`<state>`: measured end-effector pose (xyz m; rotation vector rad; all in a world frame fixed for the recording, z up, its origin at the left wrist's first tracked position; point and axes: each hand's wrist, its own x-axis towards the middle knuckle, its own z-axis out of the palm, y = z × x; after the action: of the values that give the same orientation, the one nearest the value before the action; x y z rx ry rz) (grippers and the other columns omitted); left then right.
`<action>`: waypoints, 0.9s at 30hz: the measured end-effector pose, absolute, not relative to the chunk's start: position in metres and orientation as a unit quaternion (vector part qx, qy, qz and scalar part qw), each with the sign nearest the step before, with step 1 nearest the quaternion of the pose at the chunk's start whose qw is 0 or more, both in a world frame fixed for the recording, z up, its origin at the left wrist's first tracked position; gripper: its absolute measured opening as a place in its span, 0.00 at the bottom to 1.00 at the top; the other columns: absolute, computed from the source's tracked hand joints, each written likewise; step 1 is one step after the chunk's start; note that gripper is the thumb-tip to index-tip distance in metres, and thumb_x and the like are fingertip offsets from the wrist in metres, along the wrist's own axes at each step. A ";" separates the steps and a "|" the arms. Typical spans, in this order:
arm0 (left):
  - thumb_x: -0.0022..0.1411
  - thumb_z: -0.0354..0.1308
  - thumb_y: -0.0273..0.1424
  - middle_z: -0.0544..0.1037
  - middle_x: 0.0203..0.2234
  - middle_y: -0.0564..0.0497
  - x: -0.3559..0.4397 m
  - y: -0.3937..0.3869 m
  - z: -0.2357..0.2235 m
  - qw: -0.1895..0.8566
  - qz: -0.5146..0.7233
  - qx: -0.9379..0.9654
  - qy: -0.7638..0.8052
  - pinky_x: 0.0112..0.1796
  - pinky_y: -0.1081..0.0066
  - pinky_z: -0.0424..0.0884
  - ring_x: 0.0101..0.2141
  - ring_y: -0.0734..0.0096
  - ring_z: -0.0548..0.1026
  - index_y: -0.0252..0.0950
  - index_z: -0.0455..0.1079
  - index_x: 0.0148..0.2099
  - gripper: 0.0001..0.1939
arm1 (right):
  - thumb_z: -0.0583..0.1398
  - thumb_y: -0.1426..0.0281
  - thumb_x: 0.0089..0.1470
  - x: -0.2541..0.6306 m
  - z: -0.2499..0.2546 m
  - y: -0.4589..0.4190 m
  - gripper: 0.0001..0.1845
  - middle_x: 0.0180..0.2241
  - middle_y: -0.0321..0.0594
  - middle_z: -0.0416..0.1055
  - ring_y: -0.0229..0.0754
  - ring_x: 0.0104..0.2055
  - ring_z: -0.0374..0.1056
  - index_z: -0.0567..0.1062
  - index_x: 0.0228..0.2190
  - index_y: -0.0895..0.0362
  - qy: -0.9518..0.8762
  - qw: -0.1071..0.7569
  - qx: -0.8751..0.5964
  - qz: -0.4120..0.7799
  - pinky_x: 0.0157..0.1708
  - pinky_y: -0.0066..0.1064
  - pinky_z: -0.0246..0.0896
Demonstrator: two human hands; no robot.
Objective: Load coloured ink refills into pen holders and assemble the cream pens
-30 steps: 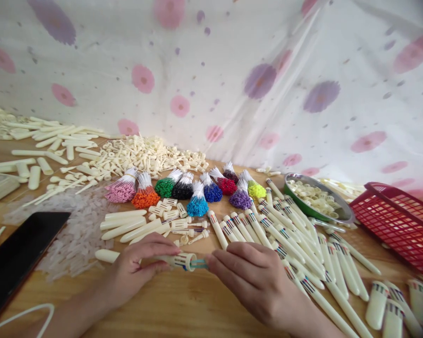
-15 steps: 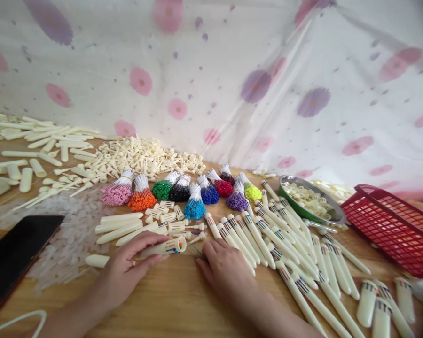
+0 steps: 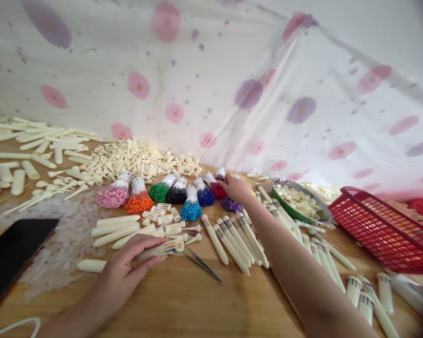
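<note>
Way through along front of table (image 3: pixel 197 310), between left hand (image 3: pixel 127 264) and right arm (image 3: pixel 296 263). Tweezers (image 3: pixel 205 266) lie across its back. Behind: colored bundles (image 3: pixel 191 210). Pens (image 3: pixel 215 240) flank arm; basket (image 3: pixel 384 231) farther right.

Bare left hand (image 3: pixel 136 263) and bare right hand (image 3: pixel 238 188), smooth bare forearms (image 3: pixel 292 263) tapering toward slim wrists (image 3: pixel 252 202)

Left hand (image 3: pixel 136 258) holding pen barrel (image 3: pixel 167 247), right hand (image 3: pixel 238 188) at red bundle (image 3: pixel 215 189)
</note>
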<state>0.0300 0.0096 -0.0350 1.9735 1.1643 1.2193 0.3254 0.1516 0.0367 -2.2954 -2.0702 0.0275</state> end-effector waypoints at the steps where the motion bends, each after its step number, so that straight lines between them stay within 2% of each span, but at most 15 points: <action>1: 0.54 0.60 0.31 0.79 0.37 0.53 0.030 0.010 -0.035 0.267 0.453 0.733 0.432 0.41 0.75 0.73 0.39 0.69 0.76 0.45 0.73 0.43 0.12 | 0.49 0.55 0.59 0.327 0.035 0.159 0.20 0.37 0.49 0.72 0.51 0.40 0.67 0.68 0.38 0.58 -0.676 0.013 -0.736 0.023 0.36 0.38 0.58; 5: 0.54 0.60 0.31 0.79 0.37 0.53 0.031 0.009 -0.034 0.272 0.456 0.729 0.433 0.40 0.75 0.73 0.39 0.69 0.76 0.44 0.74 0.42 0.11 | 0.52 0.59 0.59 0.333 0.029 0.174 0.17 0.40 0.43 0.70 0.43 0.41 0.67 0.70 0.40 0.59 -0.710 -0.012 -0.697 0.100 0.41 0.40 0.61; 9: 0.54 0.60 0.30 0.79 0.37 0.53 0.033 0.009 -0.032 0.280 0.464 0.723 0.429 0.40 0.76 0.73 0.39 0.69 0.76 0.44 0.74 0.42 0.11 | 0.53 0.62 0.59 0.343 0.029 0.176 0.14 0.38 0.40 0.69 0.38 0.35 0.68 0.70 0.40 0.60 -0.724 0.006 -0.664 0.186 0.36 0.35 0.65; 13: 0.54 0.59 0.30 0.79 0.37 0.53 0.034 0.009 -0.031 0.284 0.463 0.723 0.427 0.40 0.76 0.73 0.39 0.70 0.76 0.45 0.74 0.42 0.12 | 0.52 0.63 0.60 0.352 0.032 0.168 0.14 0.24 0.33 0.67 0.32 0.22 0.63 0.70 0.30 0.60 -0.714 0.044 -0.644 0.271 0.24 0.26 0.62; 15: 0.54 0.59 0.30 0.79 0.37 0.53 0.034 0.009 -0.031 0.281 0.463 0.723 0.429 0.40 0.76 0.73 0.39 0.70 0.77 0.45 0.74 0.42 0.11 | 0.51 0.65 0.59 0.354 0.035 0.162 0.15 0.19 0.32 0.65 0.32 0.20 0.62 0.67 0.24 0.58 -0.706 0.071 -0.636 0.303 0.22 0.24 0.61; 17: 0.54 0.59 0.31 0.79 0.36 0.53 0.034 0.009 -0.032 0.277 0.460 0.723 0.434 0.40 0.75 0.73 0.39 0.69 0.77 0.44 0.74 0.42 0.11 | 0.51 0.68 0.57 0.354 0.037 0.155 0.15 0.20 0.33 0.66 0.33 0.22 0.65 0.65 0.20 0.57 -0.697 0.099 -0.631 0.325 0.24 0.24 0.62; 22: 0.54 0.59 0.31 0.79 0.36 0.52 0.033 0.009 -0.033 0.267 0.455 0.727 0.440 0.40 0.74 0.74 0.39 0.68 0.77 0.44 0.74 0.41 0.11 | 0.51 0.70 0.54 0.348 0.041 0.133 0.12 0.24 0.36 0.71 0.35 0.27 0.68 0.66 0.20 0.57 -0.673 0.142 -0.649 0.325 0.27 0.24 0.63; 24: 0.54 0.59 0.31 0.79 0.36 0.53 0.033 0.009 -0.033 0.263 0.458 0.729 0.435 0.40 0.75 0.73 0.39 0.68 0.77 0.44 0.74 0.42 0.11 | 0.53 0.69 0.52 0.346 0.045 0.120 0.12 0.22 0.36 0.70 0.36 0.25 0.67 0.65 0.20 0.57 -0.661 0.154 -0.673 0.292 0.25 0.25 0.61; 27: 0.54 0.59 0.31 0.79 0.36 0.53 0.033 0.008 -0.032 0.252 0.464 0.732 0.430 0.41 0.75 0.73 0.39 0.69 0.77 0.45 0.74 0.42 0.11 | 0.55 0.66 0.51 0.341 0.055 0.091 0.14 0.16 0.34 0.64 0.37 0.21 0.62 0.63 0.17 0.56 -0.642 0.178 -0.716 0.205 0.22 0.26 0.54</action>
<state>0.0334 0.0077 -0.0318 1.9906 1.1690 1.2631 0.3415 0.0912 0.0552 -2.0263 -1.8172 0.5809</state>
